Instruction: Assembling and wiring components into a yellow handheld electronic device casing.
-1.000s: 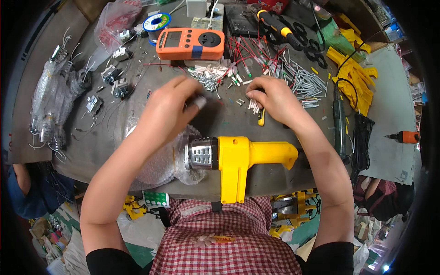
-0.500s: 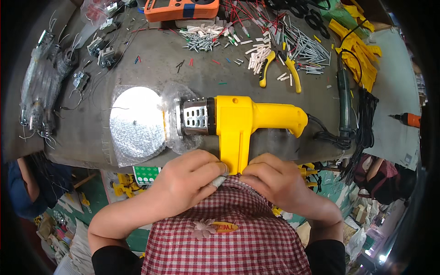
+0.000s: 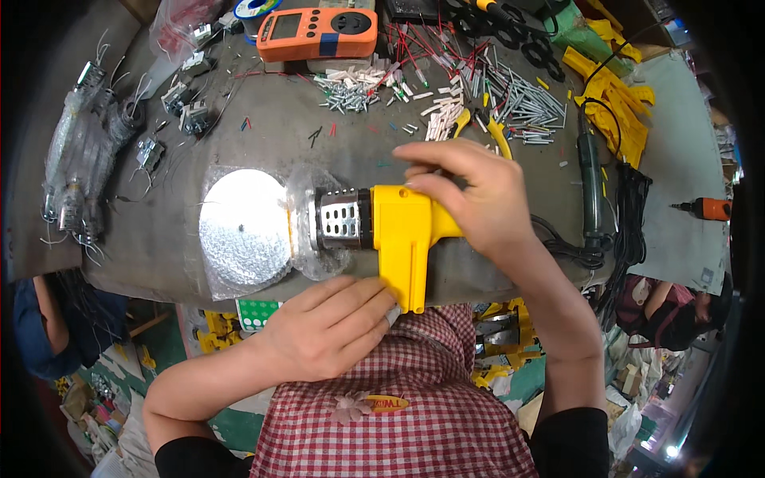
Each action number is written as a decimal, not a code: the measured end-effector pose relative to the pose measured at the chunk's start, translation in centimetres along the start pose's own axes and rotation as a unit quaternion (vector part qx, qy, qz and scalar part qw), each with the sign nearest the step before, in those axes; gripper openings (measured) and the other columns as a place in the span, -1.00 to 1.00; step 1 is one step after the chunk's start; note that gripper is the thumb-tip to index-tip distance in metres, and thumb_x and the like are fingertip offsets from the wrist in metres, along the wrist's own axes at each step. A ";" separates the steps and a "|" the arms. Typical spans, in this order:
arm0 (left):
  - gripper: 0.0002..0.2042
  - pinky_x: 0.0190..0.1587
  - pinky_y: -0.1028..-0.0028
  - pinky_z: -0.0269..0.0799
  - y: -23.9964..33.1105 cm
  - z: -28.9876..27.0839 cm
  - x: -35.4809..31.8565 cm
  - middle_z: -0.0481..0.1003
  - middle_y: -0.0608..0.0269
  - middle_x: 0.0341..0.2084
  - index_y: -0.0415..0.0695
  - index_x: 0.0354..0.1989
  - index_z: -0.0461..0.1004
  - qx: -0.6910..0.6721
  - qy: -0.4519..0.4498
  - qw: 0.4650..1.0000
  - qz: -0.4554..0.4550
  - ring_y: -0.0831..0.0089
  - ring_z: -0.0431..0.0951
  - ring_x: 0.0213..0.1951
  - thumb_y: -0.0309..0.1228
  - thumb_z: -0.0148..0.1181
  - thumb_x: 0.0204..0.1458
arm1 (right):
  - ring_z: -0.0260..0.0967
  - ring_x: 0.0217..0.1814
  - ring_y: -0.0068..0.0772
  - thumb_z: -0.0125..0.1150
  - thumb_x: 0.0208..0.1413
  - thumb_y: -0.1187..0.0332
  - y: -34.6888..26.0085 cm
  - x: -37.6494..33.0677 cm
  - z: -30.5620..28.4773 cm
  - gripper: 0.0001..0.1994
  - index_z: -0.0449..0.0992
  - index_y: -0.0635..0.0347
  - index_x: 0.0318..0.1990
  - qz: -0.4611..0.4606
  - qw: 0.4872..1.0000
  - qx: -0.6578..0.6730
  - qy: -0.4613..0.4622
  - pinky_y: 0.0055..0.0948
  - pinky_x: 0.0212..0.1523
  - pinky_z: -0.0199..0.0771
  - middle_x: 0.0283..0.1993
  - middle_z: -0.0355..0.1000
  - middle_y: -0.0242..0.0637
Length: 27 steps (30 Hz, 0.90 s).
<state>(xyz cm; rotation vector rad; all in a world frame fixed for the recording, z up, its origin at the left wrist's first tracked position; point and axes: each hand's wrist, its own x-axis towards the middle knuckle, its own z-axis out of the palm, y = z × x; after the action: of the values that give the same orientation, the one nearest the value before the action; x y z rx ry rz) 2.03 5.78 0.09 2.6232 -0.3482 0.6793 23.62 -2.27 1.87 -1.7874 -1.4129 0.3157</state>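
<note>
A yellow heating tool (image 3: 405,255) lies on the workbench, its handle to the right and its short leg toward me. Its vented metal neck (image 3: 341,219) leads left to a round silver plate (image 3: 243,227), with bubble wrap (image 3: 319,259) around the joint. My left hand (image 3: 331,323) is closed at the near end of the leg, with something whitish at its fingertips. Over the handle my right hand (image 3: 474,187) hovers, index finger stretched left and thumb apart, holding nothing visible. It partly hides yellow-handled pliers (image 3: 500,137) behind it.
Screws (image 3: 518,99), white sleeves (image 3: 442,119) and red wires lie at the back. An orange multimeter (image 3: 319,36) stands there too. Wrapped parts (image 3: 80,159) lie left. A soldering iron (image 3: 590,175) and black cables (image 3: 629,215) lie right. Other people sit at both sides.
My right hand has left the near end of the leg and moved up and away over the handle. My left hand stays at the leg, and the view has shifted slightly.
</note>
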 end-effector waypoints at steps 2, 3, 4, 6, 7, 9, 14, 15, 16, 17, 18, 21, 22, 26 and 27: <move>-0.80 -0.20 0.32 0.47 0.1 -0.1 0.8 0.46 0.14 -0.36 -0.21 -0.40 0.45 -0.018 0.003 0.999 -0.027 0.23 0.52 -0.27 -0.39 0.19 -0.23 | 0.47 -0.24 -0.21 0.26 -0.07 0.44 0.5 0.3 1.1 -0.81 0.56 0.19 -0.24 -0.015 0.999 0.029 -0.030 -0.32 -0.19 0.47 -0.31 0.52 -0.19; -0.80 -0.20 0.32 0.47 -0.1 0.1 1.3 0.46 0.14 -0.36 -0.21 -0.40 0.45 -0.017 0.005 0.999 -0.027 0.23 0.52 -0.27 -0.39 0.19 -0.23 | 0.48 -0.22 -0.20 0.26 -0.07 0.43 0.5 0.3 1.1 -0.82 0.57 0.19 -0.25 -0.040 0.998 -0.016 -0.039 -0.32 -0.19 0.47 -0.29 0.53 -0.20; -0.78 -0.15 0.27 0.42 -0.5 0.3 2.0 0.45 0.14 -0.36 -0.19 -0.42 0.43 -0.001 -0.024 0.999 -0.027 0.22 0.50 -0.25 -0.35 0.22 -0.24 | 0.48 -0.22 -0.20 0.26 -0.07 0.43 0.6 0.3 1.4 -0.82 0.57 0.19 -0.25 -0.044 0.998 -0.014 -0.043 -0.32 -0.19 0.47 -0.29 0.53 -0.20; -0.76 -0.10 0.22 0.38 -1.3 0.1 3.4 0.44 0.14 -0.36 -0.18 -0.43 0.41 0.017 -0.051 0.998 -0.031 0.21 0.49 -0.23 -0.31 0.24 -0.25 | 0.48 -0.21 -0.20 0.25 -0.06 0.43 0.6 0.1 1.8 -0.84 0.57 0.21 -0.27 -0.067 0.996 -0.048 -0.045 -0.33 -0.18 0.47 -0.32 0.53 -0.22; -0.70 -0.09 0.21 0.34 -2.0 -0.1 4.4 0.43 0.13 -0.35 -0.17 -0.42 0.40 0.032 -0.046 0.994 -0.089 0.19 0.47 -0.22 -0.26 0.29 -0.27 | 0.47 -0.20 -0.19 0.23 -0.03 0.42 0.9 -0.1 1.6 -0.79 0.54 0.24 -0.20 -0.083 0.992 -0.068 -0.068 -0.33 -0.18 0.47 -0.28 0.52 -0.18; -0.64 -0.08 0.19 0.31 -3.8 -0.2 5.4 0.41 0.13 -0.35 -0.17 -0.41 0.39 0.047 -0.037 0.987 -0.149 0.16 0.45 -0.21 -0.21 0.33 -0.29 | 0.46 -0.16 -0.19 0.22 -0.02 0.42 0.7 -0.8 1.1 -0.74 0.51 0.23 -0.13 -0.080 0.991 -0.071 -0.078 -0.34 -0.15 0.46 -0.20 0.50 -0.16; -0.38 -0.08 0.20 0.26 -6.0 1.0 4.2 0.42 0.08 -0.30 -0.23 -0.22 0.44 -0.017 -0.075 0.962 -0.263 0.10 0.42 -0.20 0.01 0.40 -0.39 | 0.42 -0.18 -0.21 0.31 -0.11 0.12 1.1 -2.8 -3.4 -0.49 0.38 0.16 -0.01 -0.009 0.948 -0.218 -0.232 -0.31 -0.15 0.39 -0.22 0.42 -0.24; -0.35 -0.10 0.21 0.29 -6.2 1.1 3.9 0.43 0.08 -0.29 -0.23 -0.15 0.45 -0.013 -0.084 0.962 -0.258 0.13 0.43 -0.19 0.03 0.36 -0.35 | 0.42 -0.18 -0.21 0.31 -0.11 0.12 1.6 -2.9 -2.9 -0.49 0.38 0.16 -0.01 -0.011 0.948 -0.215 -0.235 -0.31 -0.15 0.39 -0.22 0.42 -0.24; -0.35 -0.10 0.21 0.29 -6.3 1.1 3.9 0.43 0.08 -0.29 -0.23 -0.15 0.45 -0.018 -0.089 0.963 -0.255 0.13 0.43 -0.19 0.03 0.36 -0.35 | 0.41 -0.22 -0.23 0.32 -0.15 0.05 2.4 -3.4 -2.3 -0.49 0.38 0.14 -0.08 -0.044 0.946 -0.246 -0.208 -0.29 -0.20 0.38 -0.29 0.39 -0.27; -0.38 -0.12 0.21 0.30 -6.3 1.1 3.8 0.43 0.09 -0.30 -0.23 -0.17 0.46 -0.027 -0.069 0.964 -0.255 0.14 0.43 -0.19 0.01 0.35 -0.32 | 0.41 -0.26 -0.24 0.32 -0.19 -0.02 2.9 -3.7 -2.0 -0.48 0.38 0.13 -0.15 -0.076 0.941 -0.276 -0.181 -0.28 -0.25 0.37 -0.36 0.37 -0.29; -0.41 -0.14 0.21 0.32 -6.3 1.0 3.8 0.44 0.09 -0.31 -0.24 -0.18 0.46 -0.037 -0.049 0.965 -0.255 0.15 0.43 -0.19 0.00 0.35 -0.30 | 0.41 -0.26 -0.24 0.32 -0.19 -0.02 2.9 -3.7 -1.9 -0.48 0.38 0.13 -0.15 -0.069 0.941 -0.276 -0.181 -0.28 -0.25 0.37 -0.36 0.37 -0.29; -0.39 -0.16 0.20 0.33 -6.8 0.9 4.2 0.43 0.08 -0.26 -0.25 -0.12 0.43 -0.024 -0.093 0.964 -0.250 0.14 0.43 -0.19 -0.03 0.32 -0.27 | 0.42 -0.25 -0.29 0.29 -0.16 -0.04 2.9 -3.3 -1.6 -0.53 0.36 0.11 -0.25 -0.062 0.932 -0.294 -0.203 -0.27 -0.28 0.37 -0.36 0.38 -0.31; -0.39 -0.16 0.20 0.33 -6.6 0.2 5.2 0.43 0.08 -0.26 -0.25 -0.12 0.43 -0.018 -0.093 0.964 -0.250 0.14 0.43 -0.19 -0.03 0.32 -0.27 | 0.42 -0.25 -0.26 0.28 -0.14 -0.02 2.9 -2.9 -1.4 -0.53 0.36 0.14 -0.23 -0.061 0.929 -0.289 -0.225 -0.27 -0.27 0.38 -0.34 0.39 -0.29; -0.30 -0.13 0.25 0.33 -4.6 1.2 9.2 0.37 0.09 -0.14 -0.28 0.05 0.29 0.015 -0.019 0.993 -0.115 0.19 0.39 -0.12 -0.05 0.27 -0.22 | 0.43 -0.25 -0.14 0.25 -0.07 0.07 4.0 -2.3 -2.3 -0.57 0.38 0.20 -0.17 -0.076 0.939 -0.234 -0.241 -0.24 -0.23 0.41 -0.27 0.43 -0.26; -0.32 -0.12 0.26 0.33 -4.5 2.3 8.7 0.36 0.09 -0.16 -0.28 0.06 0.29 0.010 -0.102 0.982 -0.156 0.20 0.38 -0.11 -0.07 0.25 -0.20 | 0.43 -0.22 -0.07 0.22 -0.03 0.19 3.8 -1.5 -3.0 -0.65 0.41 0.22 -0.16 -0.032 0.932 -0.198 -0.302 -0.20 -0.22 0.43 -0.22 0.44 -0.17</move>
<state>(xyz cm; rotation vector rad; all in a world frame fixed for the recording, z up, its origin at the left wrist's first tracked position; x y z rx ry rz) 11.82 7.54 1.25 2.6893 0.0167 0.3113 27.67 -5.07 0.63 -2.0582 -2.0812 0.6203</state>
